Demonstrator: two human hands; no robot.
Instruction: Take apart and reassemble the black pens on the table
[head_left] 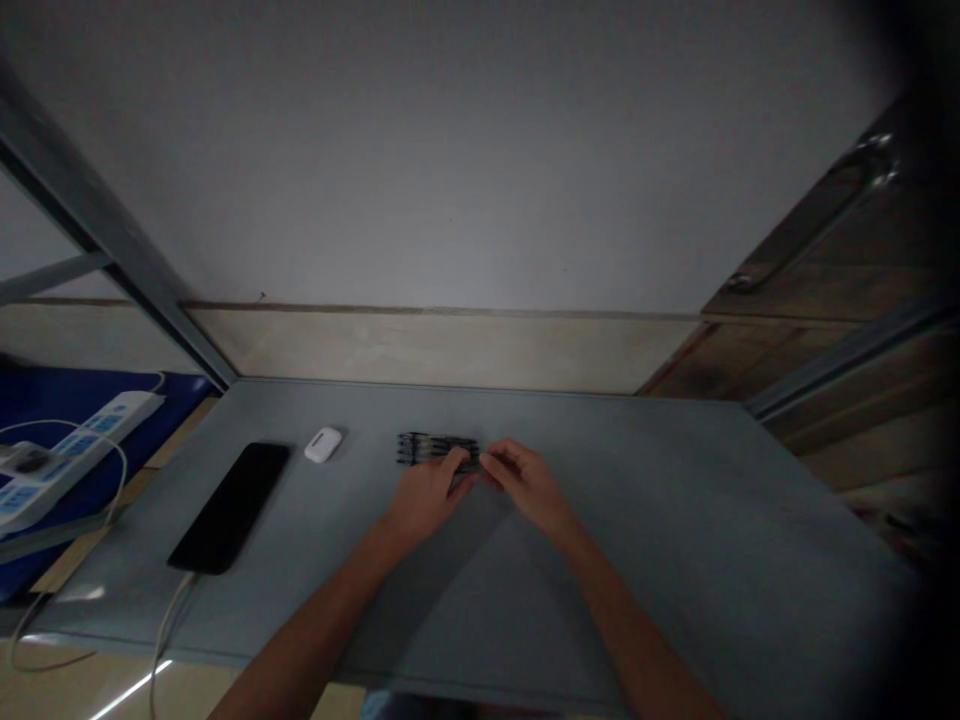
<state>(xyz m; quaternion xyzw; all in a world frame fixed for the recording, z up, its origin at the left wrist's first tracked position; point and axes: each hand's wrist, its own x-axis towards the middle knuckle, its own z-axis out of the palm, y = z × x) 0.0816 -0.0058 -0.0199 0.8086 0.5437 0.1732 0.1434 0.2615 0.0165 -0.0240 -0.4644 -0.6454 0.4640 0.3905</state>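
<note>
Several dark, slim pens (436, 446) lie side by side on the grey table, their length running left to right. My left hand (429, 495) rests against their near side, covering part of the nearest ones. Its thumb and forefinger are apart, and the other fingers are mostly hidden. At the right ends of the pens is my right hand (525, 485), with the thumb and fingertips closed together. Whatever may be between those fingertips is too small to make out.
On the grey table (675, 520), a white earbud case (323, 445) lies left of the pens. Farther left is a black phone (231, 508) with a white cable (169, 615) running off the front edge. A white power strip (82, 450) sits beyond the left edge. A wall stands behind.
</note>
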